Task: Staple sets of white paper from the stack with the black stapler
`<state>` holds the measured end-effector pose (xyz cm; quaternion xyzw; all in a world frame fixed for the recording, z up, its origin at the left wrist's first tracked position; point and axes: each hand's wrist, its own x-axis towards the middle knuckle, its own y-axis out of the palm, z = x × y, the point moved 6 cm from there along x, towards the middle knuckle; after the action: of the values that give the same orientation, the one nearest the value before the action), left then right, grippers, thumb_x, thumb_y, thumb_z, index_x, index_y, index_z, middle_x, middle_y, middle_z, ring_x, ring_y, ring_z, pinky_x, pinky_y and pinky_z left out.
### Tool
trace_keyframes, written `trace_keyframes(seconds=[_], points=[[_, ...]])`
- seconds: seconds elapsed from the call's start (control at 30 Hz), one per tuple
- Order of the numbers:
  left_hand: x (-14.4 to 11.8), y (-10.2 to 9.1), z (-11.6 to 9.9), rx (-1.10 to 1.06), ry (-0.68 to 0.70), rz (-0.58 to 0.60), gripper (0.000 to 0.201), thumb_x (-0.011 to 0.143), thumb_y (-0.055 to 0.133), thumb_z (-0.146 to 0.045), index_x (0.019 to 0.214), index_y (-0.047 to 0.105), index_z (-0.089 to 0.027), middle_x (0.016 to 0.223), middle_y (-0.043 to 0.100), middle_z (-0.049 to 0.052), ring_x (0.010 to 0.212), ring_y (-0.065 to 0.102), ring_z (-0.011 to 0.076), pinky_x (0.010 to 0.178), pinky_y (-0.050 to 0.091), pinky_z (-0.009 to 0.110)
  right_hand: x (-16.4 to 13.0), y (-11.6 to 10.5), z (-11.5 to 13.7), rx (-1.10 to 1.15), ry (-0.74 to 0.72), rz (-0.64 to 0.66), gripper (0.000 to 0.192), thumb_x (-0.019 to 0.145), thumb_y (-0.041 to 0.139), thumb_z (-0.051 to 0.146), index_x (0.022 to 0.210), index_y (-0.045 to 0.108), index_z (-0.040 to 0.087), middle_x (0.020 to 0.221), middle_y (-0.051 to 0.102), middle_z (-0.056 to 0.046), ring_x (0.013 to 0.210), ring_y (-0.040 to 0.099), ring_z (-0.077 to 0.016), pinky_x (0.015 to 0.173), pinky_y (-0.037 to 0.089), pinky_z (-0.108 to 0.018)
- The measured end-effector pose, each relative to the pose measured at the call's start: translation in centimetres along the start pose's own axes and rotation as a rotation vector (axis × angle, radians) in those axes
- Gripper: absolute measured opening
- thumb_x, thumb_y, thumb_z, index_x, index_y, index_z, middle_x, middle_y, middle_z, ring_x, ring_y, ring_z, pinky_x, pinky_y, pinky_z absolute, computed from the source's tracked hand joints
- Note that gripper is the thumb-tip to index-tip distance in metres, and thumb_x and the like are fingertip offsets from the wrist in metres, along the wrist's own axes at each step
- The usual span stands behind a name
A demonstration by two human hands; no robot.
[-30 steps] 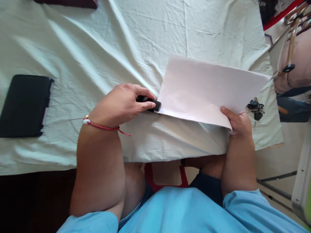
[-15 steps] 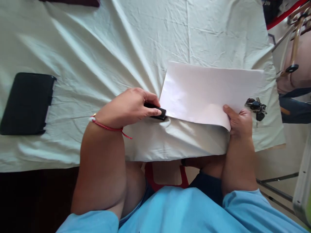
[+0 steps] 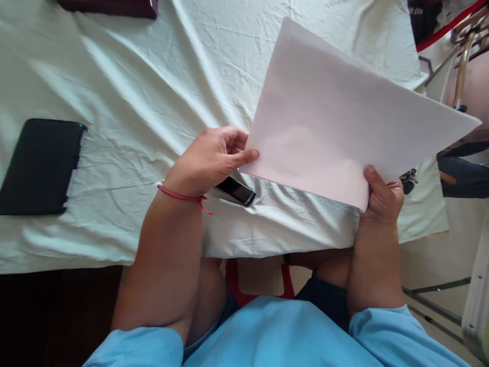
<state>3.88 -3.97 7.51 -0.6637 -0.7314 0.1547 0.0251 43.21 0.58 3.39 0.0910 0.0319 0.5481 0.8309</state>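
White paper sheets (image 3: 324, 122), seemingly a thin stack, are raised off the cloth at a tilt, with their far edge up. My left hand (image 3: 217, 155) pinches their near left corner, thumb on top and the other fingers partly hidden beneath. At the near right edge, my right hand (image 3: 382, 196) holds the same sheets, its thumb pressed on the upper face. Just below my left hand lies a black stapler (image 3: 239, 191) on the cloth, its rear end covered by the hand. A bunch of keys (image 3: 409, 179) shows partly behind my right hand.
A pale, wrinkled cloth (image 3: 171, 92) covers the table. On the left lies a black tablet-like case (image 3: 42, 165); a dark maroon object (image 3: 114, 6) is at the far edge. Past the right edge stand a wooden-armed chair (image 3: 464, 71) and a metal frame (image 3: 439, 300).
My left hand has let go of the stapler and taken the paper's corner. The sheets have risen and tilted, now partly covering the keys.
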Motion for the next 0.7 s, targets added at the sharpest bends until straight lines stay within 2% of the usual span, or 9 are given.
trace_keyframes(seconds=[0.03,0.1,0.23,0.27,0.33,0.43,0.53,0.6,0.7], points=[[0.0,0.4,-0.1,0.008,-0.013,0.046,0.019,0.085,0.087,-0.038,0.081,0.079,-0.021,0.074,0.067,0.001,0.070,0.060,0.0171,0.062,0.044,0.026,-0.1,0.1,0.1,0.001,-0.014,0.000,0.047,0.070,0.108,0.034,0.108,0.084,0.019,0.111,0.088,-0.003,0.107,0.084,-0.0200,0.107,0.073,-0.039],[-0.1,0.8,-0.4,0.053,-0.018,0.080,0.022,0.088,0.078,-0.033,0.071,0.072,-0.021,0.066,0.054,-0.002,0.062,0.046,0.0130,0.056,0.032,0.026,-0.1,0.1,0.1,-0.021,-0.034,-0.002,0.048,0.071,0.108,0.036,0.109,0.084,0.018,0.114,0.088,-0.005,0.109,0.085,-0.0209,0.110,0.073,-0.042],[-0.3,0.5,-1.2,0.120,0.002,-0.011,0.047,0.099,0.068,-0.039,0.059,0.049,-0.022,0.061,0.037,-0.003,0.059,0.032,0.0118,0.052,0.021,0.029,0.1,0.2,-0.6,-0.091,-0.006,0.014,0.047,0.071,0.109,0.045,0.103,0.085,0.020,0.109,0.089,-0.005,0.105,0.085,-0.0221,0.114,0.072,-0.046],[-0.3,0.4,-1.3,0.118,0.001,-0.027,0.049,0.100,0.067,-0.041,0.060,0.047,-0.023,0.061,0.036,-0.003,0.059,0.031,0.0119,0.052,0.020,0.029,0.2,0.1,-0.8,-0.098,0.010,0.019,0.047,0.069,0.110,0.045,0.101,0.085,0.022,0.108,0.089,-0.004,0.106,0.085,-0.0228,0.114,0.073,-0.046],[-0.3,0.5,-1.3,0.086,0.007,-0.042,0.043,0.098,0.070,-0.040,0.064,0.053,-0.022,0.064,0.042,-0.002,0.062,0.036,0.0123,0.053,0.024,0.027,0.3,0.0,-1.1,-0.094,0.032,0.016,0.047,0.066,0.110,0.045,0.099,0.084,0.025,0.108,0.089,-0.003,0.109,0.085,-0.0242,0.113,0.073,-0.047],[-0.1,0.9,-1.2,0.014,0.008,0.030,0.025,0.086,0.081,-0.034,0.073,0.065,-0.021,0.072,0.057,-0.002,0.068,0.047,0.0130,0.057,0.034,0.024,0.5,-0.2,-1.1,-0.075,0.042,-0.009,0.049,0.064,0.110,0.043,0.102,0.084,0.026,0.110,0.089,-0.002,0.111,0.085,-0.0246,0.112,0.074,-0.047],[-0.1,1.1,-1.0,0.000,-0.008,0.070,0.029,0.083,0.083,-0.034,0.068,0.062,-0.021,0.066,0.050,-0.004,0.063,0.042,0.0115,0.053,0.029,0.025,0.5,-0.1,-0.9,-0.042,0.041,-0.017,0.049,0.066,0.109,0.042,0.105,0.083,0.025,0.111,0.089,-0.001,0.112,0.085,-0.0230,0.115,0.072,-0.047],[-0.2,0.9,-1.0,0.011,-0.011,0.033,0.035,0.087,0.081,-0.035,0.065,0.058,-0.022,0.062,0.043,-0.004,0.059,0.036,0.0108,0.052,0.025,0.026,0.4,0.1,-0.8,-0.018,0.041,-0.014,0.049,0.069,0.107,0.042,0.108,0.083,0.024,0.113,0.088,-0.001,0.113,0.084,-0.0220,0.118,0.071,-0.047],[-0.3,0.6,-1.1,0.001,0.002,-0.039,0.040,0.091,0.079,-0.038,0.062,0.056,-0.022,0.062,0.043,-0.004,0.059,0.034,0.0111,0.053,0.027,0.027,0.3,0.3,-0.8,0.002,0.046,-0.017,0.049,0.069,0.108,0.040,0.108,0.083,0.022,0.112,0.088,-0.002,0.112,0.084,-0.0219,0.117,0.071,-0.045]])
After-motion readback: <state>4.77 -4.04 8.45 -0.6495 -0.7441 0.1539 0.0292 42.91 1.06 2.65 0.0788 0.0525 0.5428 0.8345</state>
